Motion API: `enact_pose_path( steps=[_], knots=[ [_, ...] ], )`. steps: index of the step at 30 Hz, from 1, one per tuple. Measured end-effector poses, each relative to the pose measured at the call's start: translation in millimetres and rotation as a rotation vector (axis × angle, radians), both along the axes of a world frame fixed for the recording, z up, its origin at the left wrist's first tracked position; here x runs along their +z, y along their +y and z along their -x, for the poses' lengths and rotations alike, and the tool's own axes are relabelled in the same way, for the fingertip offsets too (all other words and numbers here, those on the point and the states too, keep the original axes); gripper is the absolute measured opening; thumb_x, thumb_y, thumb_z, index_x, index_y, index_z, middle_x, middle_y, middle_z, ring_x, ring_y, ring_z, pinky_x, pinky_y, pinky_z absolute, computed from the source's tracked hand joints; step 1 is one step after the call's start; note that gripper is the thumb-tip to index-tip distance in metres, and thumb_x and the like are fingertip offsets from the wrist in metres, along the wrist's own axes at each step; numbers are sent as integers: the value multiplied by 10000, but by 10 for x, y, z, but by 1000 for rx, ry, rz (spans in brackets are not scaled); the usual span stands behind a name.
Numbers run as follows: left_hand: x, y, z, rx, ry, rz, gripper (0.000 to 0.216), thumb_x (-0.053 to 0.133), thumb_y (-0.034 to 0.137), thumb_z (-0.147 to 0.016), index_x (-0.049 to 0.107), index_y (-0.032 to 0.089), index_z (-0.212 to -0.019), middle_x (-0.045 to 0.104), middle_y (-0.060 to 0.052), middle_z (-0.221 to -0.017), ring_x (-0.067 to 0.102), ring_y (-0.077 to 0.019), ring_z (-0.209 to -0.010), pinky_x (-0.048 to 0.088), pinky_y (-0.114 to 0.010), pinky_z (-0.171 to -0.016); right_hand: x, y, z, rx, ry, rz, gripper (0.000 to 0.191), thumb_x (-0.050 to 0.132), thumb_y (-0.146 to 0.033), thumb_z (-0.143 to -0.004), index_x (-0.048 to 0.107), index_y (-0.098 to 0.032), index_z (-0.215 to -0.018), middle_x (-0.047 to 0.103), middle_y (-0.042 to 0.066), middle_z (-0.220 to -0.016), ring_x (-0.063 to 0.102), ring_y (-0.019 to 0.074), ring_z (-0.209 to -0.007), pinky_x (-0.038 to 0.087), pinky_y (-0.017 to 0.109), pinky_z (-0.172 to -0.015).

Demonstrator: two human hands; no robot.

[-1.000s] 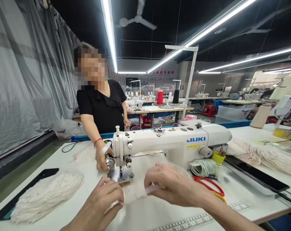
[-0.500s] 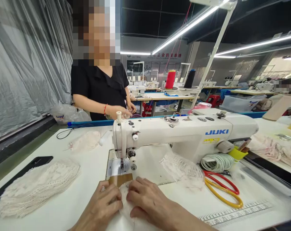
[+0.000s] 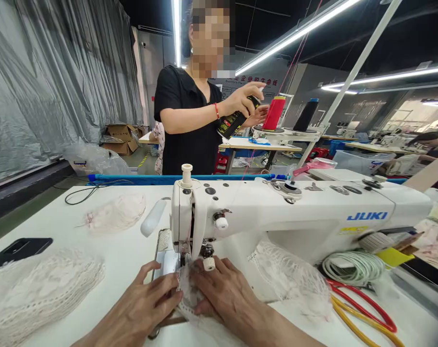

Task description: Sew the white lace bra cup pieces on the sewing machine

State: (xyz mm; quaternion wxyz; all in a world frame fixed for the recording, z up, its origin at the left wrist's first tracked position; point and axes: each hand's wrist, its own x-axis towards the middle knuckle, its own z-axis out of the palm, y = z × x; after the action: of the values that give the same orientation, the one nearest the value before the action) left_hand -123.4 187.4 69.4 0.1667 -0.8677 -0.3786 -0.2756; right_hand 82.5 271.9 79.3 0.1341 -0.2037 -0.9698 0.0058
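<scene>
Lace lies at the bottom middle of the frame, tucked under the needle end of the white sewing machine. It is a small white piece, and both hands press it flat on the desk. The left hand sits just to the left of it with fingers spread, and its fingertips touch the lace edge. The right hand lies on the other side, fingers bent down onto the cloth, so the lace is pinched between the two hands. No grip is wrapped around anything; both hands push down, half open. The piece looks lined up at the needle, but I cannot see any stitches yet, so the sewing seems to be only at its start. More lace waits in a pile at the lower left. At the top middle, another person in a black shirt holds a dark spray can.
</scene>
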Motion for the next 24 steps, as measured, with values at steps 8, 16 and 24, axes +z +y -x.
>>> enact_pose_path(
  steps=[8, 16, 24],
  knots=[
    [-225, 186, 100, 56, -85, -77, 272, 306, 84, -971, 558, 141, -1058, 653, -68, -949, 607, -138, -889, 233, -403, -1023, -49, 273, 134, 26, 61, -48, 265, 661, -408, -802, 617, -173, -916, 637, 65, -952, 563, 219, -897, 460, 337, -765],
    [-241, 268, 112, 88, -97, -107, 242, 346, 69, -944, 543, 150, -1059, 634, -49, -913, 598, -137, -793, 238, -412, -1016, -48, 300, 166, -5, 167, -142, 198, 695, -339, -784, 612, -159, -776, 641, 47, -836, 580, 207, -869, 465, 321, -808],
    [-218, 234, 123, 98, -26, -62, 247, 425, 25, -907, 558, 138, -1082, 608, -88, -981, 567, -156, -931, 268, -447, -1013, -5, 275, 155, -14, 229, -229, 210, 652, -375, -817, 616, -173, -861, 632, 56, -870, 569, 222, -898, 471, 336, -787]
  ],
)
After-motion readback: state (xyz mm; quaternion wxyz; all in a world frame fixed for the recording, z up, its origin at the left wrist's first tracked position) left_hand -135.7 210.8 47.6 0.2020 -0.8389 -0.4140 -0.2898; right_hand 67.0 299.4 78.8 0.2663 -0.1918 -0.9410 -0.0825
